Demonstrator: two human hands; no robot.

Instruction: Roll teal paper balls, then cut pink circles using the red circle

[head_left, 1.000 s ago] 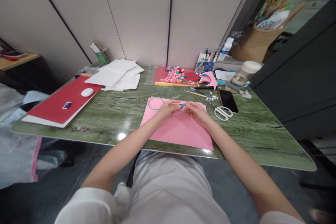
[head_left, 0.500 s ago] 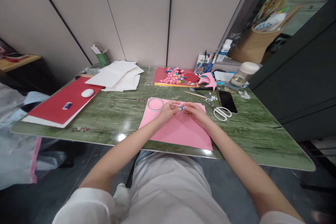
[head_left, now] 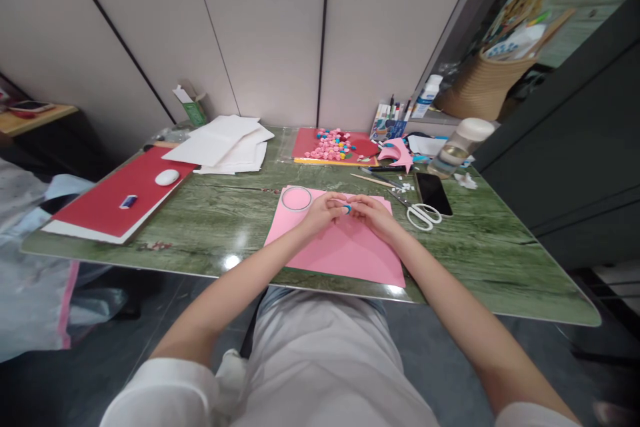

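Both my hands meet over a pink paper sheet [head_left: 345,250] on the green table [head_left: 210,220]. My left hand [head_left: 323,209] and my right hand [head_left: 373,212] are closed in a pinch around a small blue piece [head_left: 345,209] held between their fingertips. A clear round ring [head_left: 296,198] lies on the sheet's far left corner, just left of my left hand. White-handled scissors [head_left: 423,215] lie right of my right hand.
A black phone [head_left: 433,193] lies past the scissors. A red sheet with a heap of small pink and blue pieces [head_left: 333,143] is at the back. White papers [head_left: 225,140], a red board [head_left: 120,193] with a white mouse [head_left: 167,177], a jar [head_left: 457,147] and pens stand around.
The hands stay together over the pink sheet; the fingers shifted slightly around the small blue piece. Nothing else moved.
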